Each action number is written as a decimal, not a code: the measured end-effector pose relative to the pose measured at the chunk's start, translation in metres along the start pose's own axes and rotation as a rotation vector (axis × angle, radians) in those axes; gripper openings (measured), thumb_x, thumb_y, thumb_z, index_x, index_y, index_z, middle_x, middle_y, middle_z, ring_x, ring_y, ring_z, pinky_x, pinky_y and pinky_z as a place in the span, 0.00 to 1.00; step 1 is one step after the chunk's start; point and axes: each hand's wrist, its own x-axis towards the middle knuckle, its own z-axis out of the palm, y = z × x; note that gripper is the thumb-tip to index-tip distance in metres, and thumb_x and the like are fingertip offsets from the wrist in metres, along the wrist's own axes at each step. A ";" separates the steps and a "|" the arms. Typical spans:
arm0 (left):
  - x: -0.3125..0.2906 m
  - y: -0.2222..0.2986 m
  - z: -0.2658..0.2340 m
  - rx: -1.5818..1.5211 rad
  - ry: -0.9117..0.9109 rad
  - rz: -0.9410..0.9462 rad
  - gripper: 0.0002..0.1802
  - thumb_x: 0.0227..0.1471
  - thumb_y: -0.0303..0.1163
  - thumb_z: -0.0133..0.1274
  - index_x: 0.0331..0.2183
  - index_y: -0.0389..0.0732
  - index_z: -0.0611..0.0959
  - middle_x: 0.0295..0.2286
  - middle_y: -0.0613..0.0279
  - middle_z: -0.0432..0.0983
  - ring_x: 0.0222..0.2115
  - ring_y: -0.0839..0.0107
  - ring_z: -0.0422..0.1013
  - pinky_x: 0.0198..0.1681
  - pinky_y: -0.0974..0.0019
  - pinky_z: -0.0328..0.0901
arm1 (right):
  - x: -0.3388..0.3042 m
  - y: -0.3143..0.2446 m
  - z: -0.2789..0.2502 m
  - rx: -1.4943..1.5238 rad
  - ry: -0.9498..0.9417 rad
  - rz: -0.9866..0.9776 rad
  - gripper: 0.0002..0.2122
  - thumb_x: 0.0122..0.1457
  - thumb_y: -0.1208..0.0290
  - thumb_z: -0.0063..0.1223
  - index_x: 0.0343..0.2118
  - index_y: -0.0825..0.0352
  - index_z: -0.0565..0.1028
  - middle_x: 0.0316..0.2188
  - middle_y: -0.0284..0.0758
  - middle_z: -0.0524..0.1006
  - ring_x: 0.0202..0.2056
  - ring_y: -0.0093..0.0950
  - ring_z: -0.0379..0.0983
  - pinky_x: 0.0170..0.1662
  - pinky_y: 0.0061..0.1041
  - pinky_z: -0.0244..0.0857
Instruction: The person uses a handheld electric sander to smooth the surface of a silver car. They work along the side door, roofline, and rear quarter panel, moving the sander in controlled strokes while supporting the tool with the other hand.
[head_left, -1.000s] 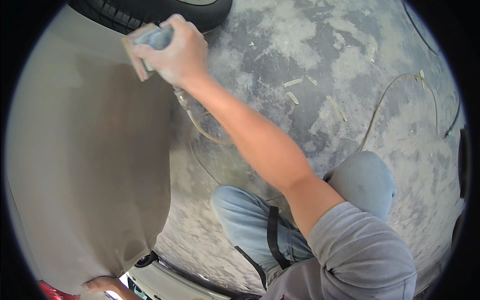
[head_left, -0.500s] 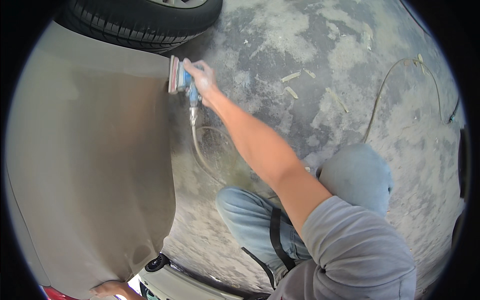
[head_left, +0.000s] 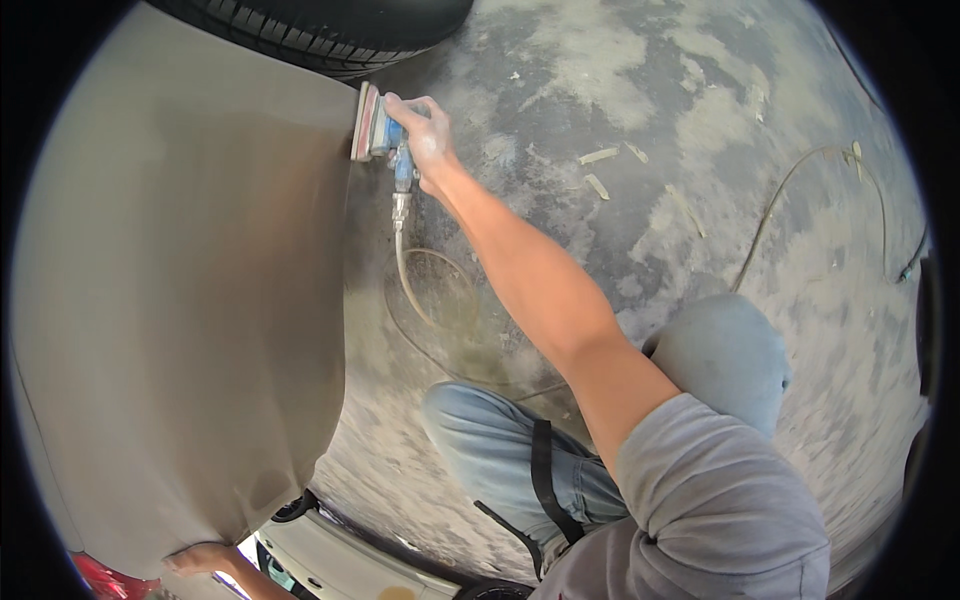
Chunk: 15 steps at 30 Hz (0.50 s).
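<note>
My right hand is wrapped round a blue air sander, its arm stretched far forward. The sander's flat pad is turned to the left and meets the edge of a grey-beige car body panel, close to the wheel. A hose runs from the sander's metal fitting down to the floor. At the lower left my left hand lies on the panel near a red tail light, its fingers stretched out and only partly visible.
A black tyre stands beyond the panel. The hose loops over the dusty concrete floor, with scraps of tape scattered about. More hose curves at the right. A light-coloured car is at the bottom. My bent knees are close below.
The view has shifted slightly, so the panel and tyre sit a little differently. The sander remains at the panel edge in my right hand, and more of my left hand and forearm shows.
</note>
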 end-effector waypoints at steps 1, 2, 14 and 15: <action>-0.002 0.001 0.002 0.001 0.001 -0.015 0.45 0.71 0.53 0.35 0.52 0.08 0.75 0.50 0.20 0.76 0.47 0.39 0.77 0.50 0.36 0.78 | -0.006 0.006 0.002 -0.035 0.022 -0.074 0.21 0.65 0.51 0.69 0.43 0.66 0.74 0.29 0.37 0.79 0.19 0.26 0.74 0.18 0.28 0.67; -0.003 0.002 0.003 0.010 -0.001 -0.003 0.45 0.71 0.53 0.35 0.53 0.08 0.75 0.51 0.21 0.76 0.47 0.39 0.77 0.50 0.36 0.79 | -0.018 0.017 0.004 -0.033 0.057 -0.045 0.21 0.64 0.52 0.69 0.43 0.67 0.76 0.31 0.35 0.80 0.25 0.24 0.74 0.25 0.28 0.69; 0.013 -0.023 0.015 -0.004 0.009 0.066 0.45 0.71 0.53 0.39 0.51 0.09 0.77 0.49 0.24 0.78 0.44 0.43 0.78 0.49 0.41 0.79 | -0.129 0.099 0.013 -0.272 0.144 -0.243 0.19 0.66 0.56 0.69 0.37 0.71 0.78 0.29 0.31 0.81 0.34 0.20 0.73 0.42 0.26 0.70; 0.013 -0.023 0.015 -0.029 0.008 0.080 0.44 0.71 0.53 0.39 0.51 0.09 0.77 0.49 0.25 0.79 0.43 0.43 0.79 0.49 0.41 0.79 | -0.109 0.084 0.018 -0.316 0.174 -0.302 0.19 0.66 0.56 0.70 0.37 0.71 0.78 0.29 0.32 0.80 0.34 0.20 0.74 0.42 0.27 0.70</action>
